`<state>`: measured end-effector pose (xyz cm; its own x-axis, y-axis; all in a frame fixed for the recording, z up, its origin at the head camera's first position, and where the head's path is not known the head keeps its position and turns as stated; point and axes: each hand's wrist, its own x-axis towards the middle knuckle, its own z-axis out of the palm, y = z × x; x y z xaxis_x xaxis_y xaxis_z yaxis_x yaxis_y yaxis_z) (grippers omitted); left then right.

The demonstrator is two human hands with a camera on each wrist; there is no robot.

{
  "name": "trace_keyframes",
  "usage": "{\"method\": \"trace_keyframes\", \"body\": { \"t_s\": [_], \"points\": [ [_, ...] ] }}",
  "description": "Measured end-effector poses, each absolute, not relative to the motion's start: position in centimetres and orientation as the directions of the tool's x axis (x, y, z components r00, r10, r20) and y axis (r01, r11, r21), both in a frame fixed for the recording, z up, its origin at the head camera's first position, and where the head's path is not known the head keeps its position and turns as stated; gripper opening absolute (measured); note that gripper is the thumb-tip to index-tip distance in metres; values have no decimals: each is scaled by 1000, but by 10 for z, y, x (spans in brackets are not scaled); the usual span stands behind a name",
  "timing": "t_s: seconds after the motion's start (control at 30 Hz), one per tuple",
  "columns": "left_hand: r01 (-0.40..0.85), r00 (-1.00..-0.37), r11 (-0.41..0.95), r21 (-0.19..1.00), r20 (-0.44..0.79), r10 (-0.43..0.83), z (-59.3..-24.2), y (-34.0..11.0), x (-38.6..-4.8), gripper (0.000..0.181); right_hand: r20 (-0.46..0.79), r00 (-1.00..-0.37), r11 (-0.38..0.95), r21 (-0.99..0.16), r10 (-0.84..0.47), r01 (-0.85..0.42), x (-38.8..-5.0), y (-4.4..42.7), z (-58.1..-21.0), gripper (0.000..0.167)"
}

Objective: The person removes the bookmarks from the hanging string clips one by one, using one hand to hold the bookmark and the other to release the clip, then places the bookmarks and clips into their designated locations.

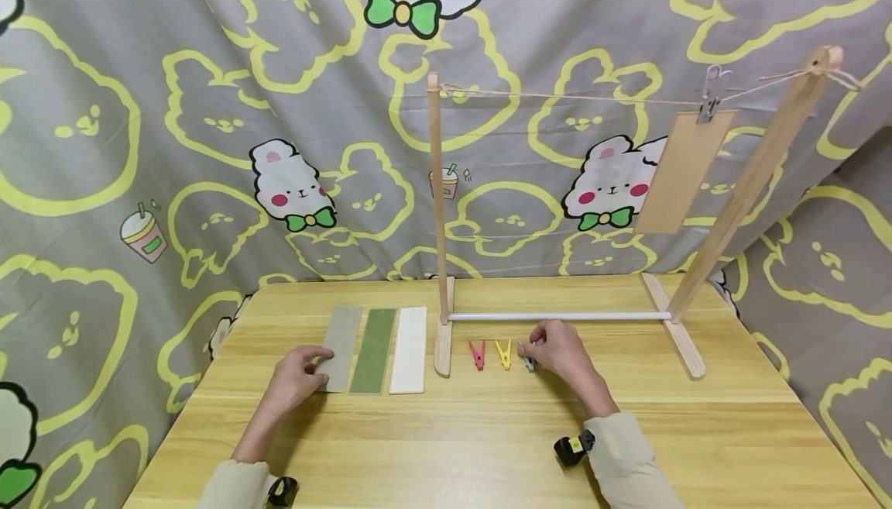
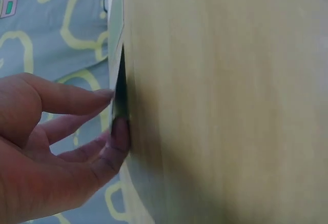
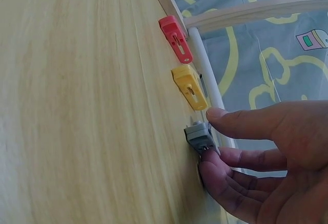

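Well apart, a person's hands work over a wooden table [image 1: 446, 447]: the left hand [image 1: 296, 373] pinches the left edge of a gray card [image 1: 343, 342], though the blurred wrist view obscures how firmly, while the right hand [image 1: 557, 346] pinches a gray clip [image 3: 197, 136]. Already, one tan card [image 1: 683, 176] hangs from the string [image 1: 571, 96] by a silver clip [image 1: 709, 97] at far right. Left lying are a green card [image 1: 374, 350], a white card [image 1: 409, 350], a red clip [image 1: 477, 355] and a yellow clip [image 1: 503, 355]. Between the hands juts the stand's left foot [image 1: 444, 354]; a white rod [image 1: 557, 316] runs beyond the clips, before a patterned curtain [image 1: 530, 44].
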<state>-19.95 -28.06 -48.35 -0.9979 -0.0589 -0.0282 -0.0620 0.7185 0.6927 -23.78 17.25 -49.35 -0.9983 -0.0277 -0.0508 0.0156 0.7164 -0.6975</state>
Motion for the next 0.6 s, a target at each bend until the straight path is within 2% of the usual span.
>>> {"method": "trace_keyframes", "body": {
  "t_s": [0.33, 0.6],
  "points": [
    [13, -1000, 828, 561, 14, 6, -483, -278, -202, 38, -41, -999, 706, -708, -28, 9, -237, 172, -492, 25],
    [-2, -1000, 818, 575, -14, 7, -480, -277, -202, 38, -38, -999, 704, -710, -32, 5, -236, 173, -492, 24]
  ]
}}
